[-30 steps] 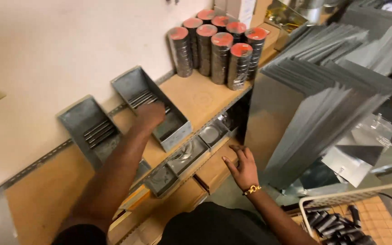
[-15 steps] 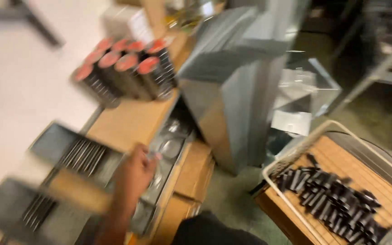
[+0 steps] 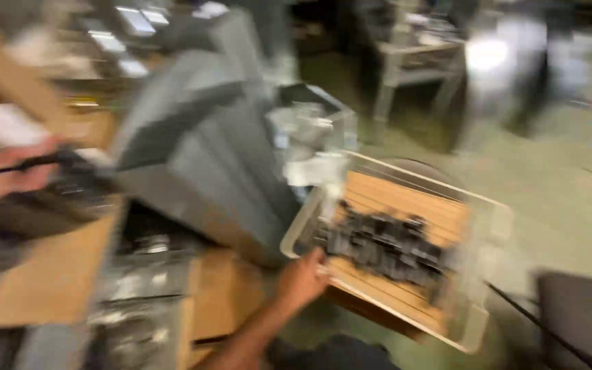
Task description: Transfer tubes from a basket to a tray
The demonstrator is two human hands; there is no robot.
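While blurred, right hand touches tray | holds dark parts

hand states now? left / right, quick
Left hand: closed on a dark, thin thing; too blurred to identify.
Right hand: at the near rim of the tray of dark parts; grip cannot be told.

White wire basket holding dark metal pieces on wood.
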